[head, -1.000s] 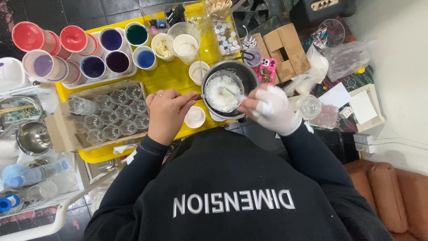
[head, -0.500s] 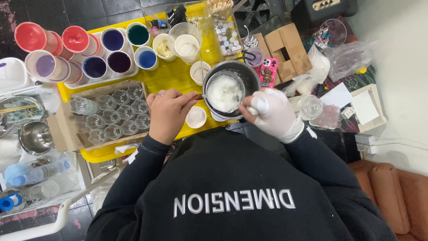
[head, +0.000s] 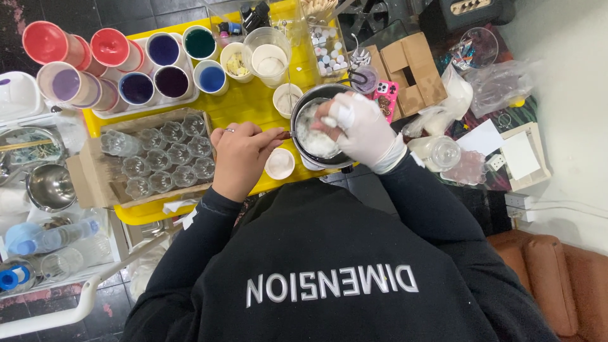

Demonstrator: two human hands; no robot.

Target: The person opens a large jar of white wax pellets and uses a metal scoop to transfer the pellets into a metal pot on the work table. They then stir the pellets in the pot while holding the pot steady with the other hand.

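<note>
I'm looking straight down on a yellow tabletop [head: 247, 111], and the dark metal pot [head: 320, 130] is the thing in play, sitting at the near edge right under both hands. My left hand [head: 244, 158], bare with a ring on one finger, is closed around a thin dark handle [head: 283, 135] that runs into the pot's left side. I can't tell whether that's the pot's own handle or a stirrer. The right hand [head: 361, 130], in a white glove, is over the pot's right half with fingers curled as if pinching something small; what sits in that grip is hidden, so I can't say it's holding anything. Inside the pot, just ahead of the left grip, is a pale white mass [head: 313, 136].

A small white cup [head: 279, 163] sits on the side of the left knuckles nearer to me, touching nothing. Beyond the left grip is a cardboard tray of clear glass jars [head: 166, 158], and further out a row of paint cups [head: 152, 63] in red, purple, blue and green.

My read: this is the working-the-mix step, one hand steadying, one hand in the pot. The next move calls for a firm left hold so the pot doesn't slide off the near edge.
</note>
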